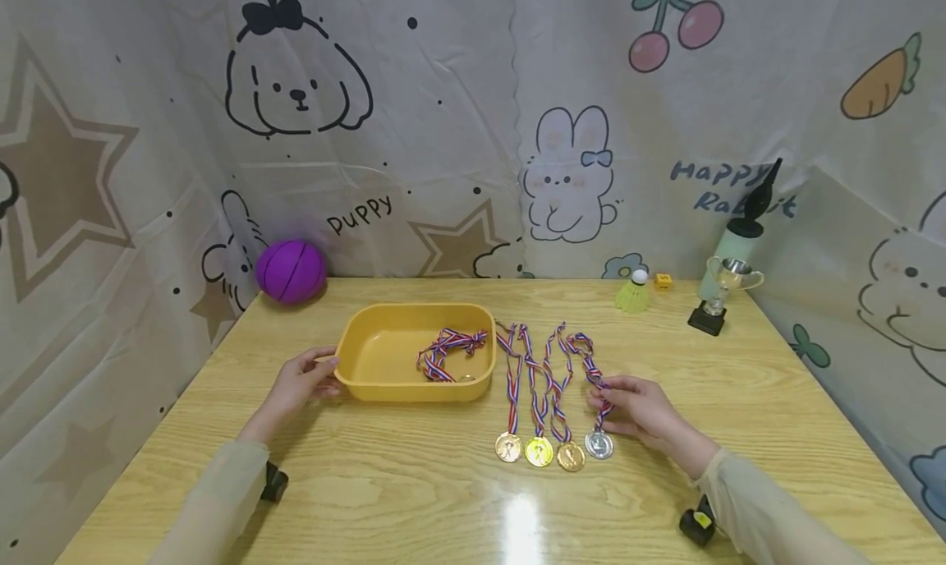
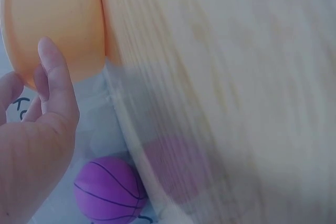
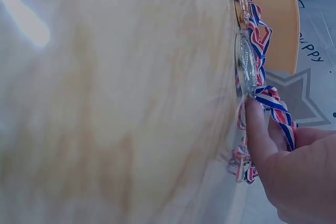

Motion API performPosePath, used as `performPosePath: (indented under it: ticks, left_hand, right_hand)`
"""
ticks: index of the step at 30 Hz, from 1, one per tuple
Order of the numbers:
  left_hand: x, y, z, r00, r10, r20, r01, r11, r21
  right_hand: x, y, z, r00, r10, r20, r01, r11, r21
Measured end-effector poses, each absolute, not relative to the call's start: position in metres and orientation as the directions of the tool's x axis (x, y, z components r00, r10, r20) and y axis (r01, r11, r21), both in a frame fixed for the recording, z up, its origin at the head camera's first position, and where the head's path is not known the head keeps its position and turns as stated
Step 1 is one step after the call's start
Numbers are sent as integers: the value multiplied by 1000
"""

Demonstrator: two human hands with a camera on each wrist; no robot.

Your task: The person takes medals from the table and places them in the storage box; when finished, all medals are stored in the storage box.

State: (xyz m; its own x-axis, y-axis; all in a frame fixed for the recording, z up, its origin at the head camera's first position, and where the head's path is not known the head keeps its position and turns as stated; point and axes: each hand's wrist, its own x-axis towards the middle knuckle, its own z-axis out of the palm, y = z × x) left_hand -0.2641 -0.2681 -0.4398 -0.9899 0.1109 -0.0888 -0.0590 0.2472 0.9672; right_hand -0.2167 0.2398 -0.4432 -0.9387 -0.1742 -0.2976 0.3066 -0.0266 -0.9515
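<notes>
My left hand (image 1: 305, 378) grips the left end of a yellow plastic basin (image 1: 414, 392), with its fingers (image 2: 55, 72) against the outer wall. Inside the basin lies a bunched red, white and blue ribbon (image 1: 441, 358), a bit of its medal showing at the near wall. To the right, a bronze-coloured medal (image 1: 508, 447), a gold medal (image 1: 539, 451) and another bronze-coloured medal (image 1: 571, 456) lie side by side, ribbons stretched away from me. My right hand (image 1: 645, 409) pinches the striped ribbon (image 3: 278, 111) of a silver medal (image 1: 599, 444) at the row's right end.
A purple ball (image 1: 291, 272) sits at the back left. Along the back right stand a yellow-green shuttlecock (image 1: 633, 292), a small yellow cube (image 1: 663, 282), a trophy cup (image 1: 720, 294) and a pale green bottle-like thing with a black top (image 1: 741, 241). A printed curtain (image 1: 458, 138) surrounds the table.
</notes>
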Motion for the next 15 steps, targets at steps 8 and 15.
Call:
performPosePath:
  ticks: [8,15]
  left_hand:
    - [-263,-267,-436,-991,108,-85,-56,248,967]
    - [-263,-267,-436,-990,107,-88,-59,253,966]
  right_hand:
    - [-216,239,-441,-945,-155,-289,296,-20,-955]
    - [-215,239,-439,-945,-156,-288,297,-33,-954]
